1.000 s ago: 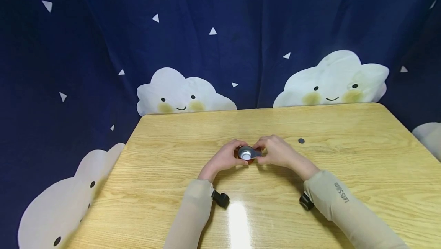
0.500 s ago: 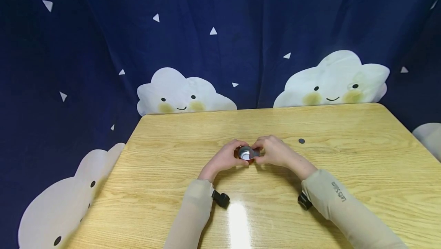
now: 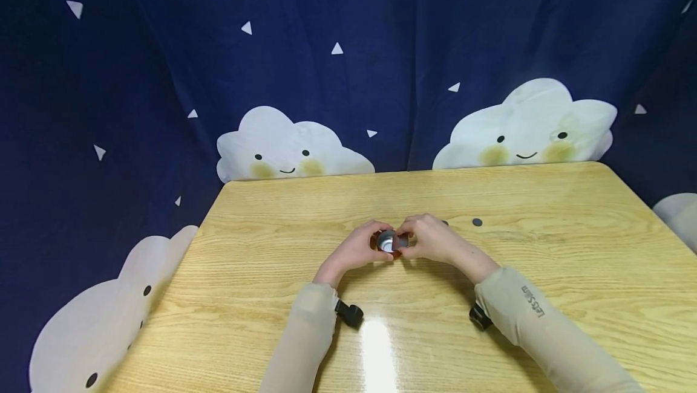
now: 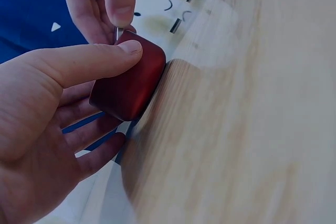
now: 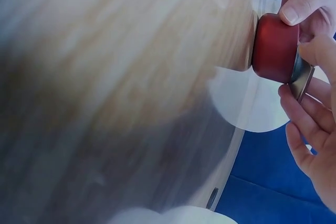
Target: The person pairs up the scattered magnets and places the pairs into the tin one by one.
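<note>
A small red, rounded metal pot (image 4: pixel 137 74) stands upright on the table, its shiny silver inside showing from above in the head view. My left hand (image 3: pixel 358 246) grips it from the left, thumb on the near side and fingers behind. On the right, my right hand (image 3: pixel 432 240) pinches a thin grey metal piece (image 5: pixel 301 81) between thumb and fingers. That piece looks like a lid or flap and sits tilted at the pot's rim. Whether it is joined to the pot I cannot tell.
The wooden table (image 3: pixel 261 296) has two dark round spots, one of them a dark hole (image 3: pixel 477 222), behind the right hand. A navy curtain (image 3: pixel 392 48) with clouds hangs at the table's back and left edges. Black cameras sit on both wrists.
My right hand has shifted slightly left with the grey piece, which now stands more tilted and uncovers more of the silver inside. The left hand and the pot have stayed put.
</note>
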The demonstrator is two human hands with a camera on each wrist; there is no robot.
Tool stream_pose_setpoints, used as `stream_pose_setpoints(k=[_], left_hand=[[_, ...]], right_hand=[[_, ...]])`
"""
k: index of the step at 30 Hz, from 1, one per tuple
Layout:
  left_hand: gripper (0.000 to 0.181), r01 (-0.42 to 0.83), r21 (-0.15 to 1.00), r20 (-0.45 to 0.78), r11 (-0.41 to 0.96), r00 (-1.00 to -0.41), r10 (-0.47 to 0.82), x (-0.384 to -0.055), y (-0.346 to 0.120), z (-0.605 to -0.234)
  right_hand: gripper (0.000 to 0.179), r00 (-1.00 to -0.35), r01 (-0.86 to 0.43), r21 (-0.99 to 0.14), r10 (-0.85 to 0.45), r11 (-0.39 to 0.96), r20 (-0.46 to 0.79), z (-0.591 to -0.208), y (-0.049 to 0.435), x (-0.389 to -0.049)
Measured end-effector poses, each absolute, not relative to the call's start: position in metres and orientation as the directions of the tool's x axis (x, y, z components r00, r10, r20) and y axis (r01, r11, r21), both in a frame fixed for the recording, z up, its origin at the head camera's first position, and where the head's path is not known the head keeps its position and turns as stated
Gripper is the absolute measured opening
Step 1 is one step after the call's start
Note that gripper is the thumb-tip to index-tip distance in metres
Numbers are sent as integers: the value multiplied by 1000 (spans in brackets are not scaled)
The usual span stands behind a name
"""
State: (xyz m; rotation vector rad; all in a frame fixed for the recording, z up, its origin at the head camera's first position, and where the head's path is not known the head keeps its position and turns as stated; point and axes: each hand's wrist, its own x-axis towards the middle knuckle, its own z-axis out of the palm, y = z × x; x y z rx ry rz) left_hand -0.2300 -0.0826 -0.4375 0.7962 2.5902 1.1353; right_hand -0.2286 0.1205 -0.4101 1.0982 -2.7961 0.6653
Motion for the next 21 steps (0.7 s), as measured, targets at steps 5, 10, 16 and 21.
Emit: stream_pose_setpoints(k=[5, 10, 16, 21], left_hand=[[56, 395, 729, 30, 559, -835, 550, -230, -83, -438], [57, 398, 727, 35, 560, -835, 548, -231, -83, -438], [56, 392, 724, 33, 567, -842, 539, -231, -83, -439], [56, 394, 719, 32, 573, -842, 539, -231, -82, -440]], right_hand=[[28, -754, -647, -375, -628, 664, 190, -410, 120, -229], [26, -747, -655, -375, -638, 656, 189, -408, 119, -229], [21, -725, -678, -365, -662, 639, 189, -405, 117, -228], [19, -706, -700, -342, -680, 627, 198, -405, 117, -228]])
